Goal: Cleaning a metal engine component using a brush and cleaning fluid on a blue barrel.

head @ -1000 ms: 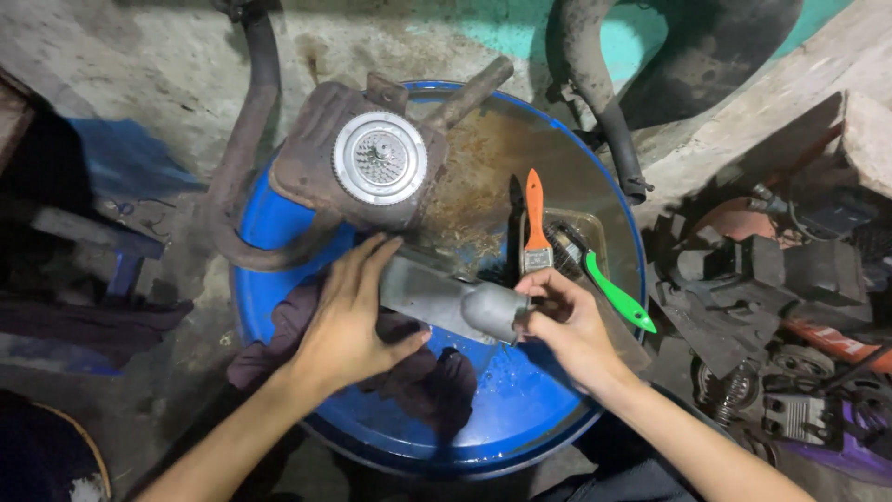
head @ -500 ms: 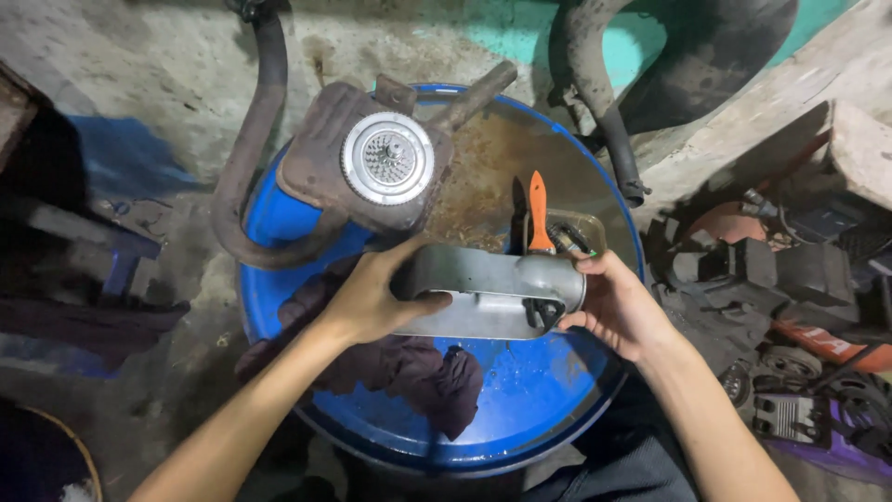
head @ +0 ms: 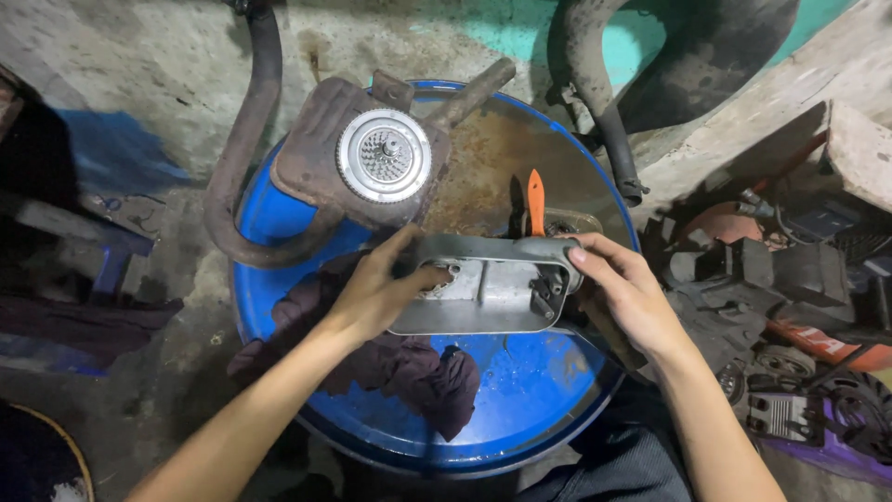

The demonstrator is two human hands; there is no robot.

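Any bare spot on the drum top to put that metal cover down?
Yes: the blue patch near the front rim, right of the dark rag, below the grey cover both hands hold. Crowded at the back: rusty muffler, orange-handled brush. Parts pile fills the right floor.

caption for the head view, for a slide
Both hands hold a grey metal cover over a blue drum.

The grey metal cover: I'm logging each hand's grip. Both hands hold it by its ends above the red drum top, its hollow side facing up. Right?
Not quite: the head view shows a blue drum top, not red. The left hand and right hand do hold the grey metal cover by its ends, hollow side up.
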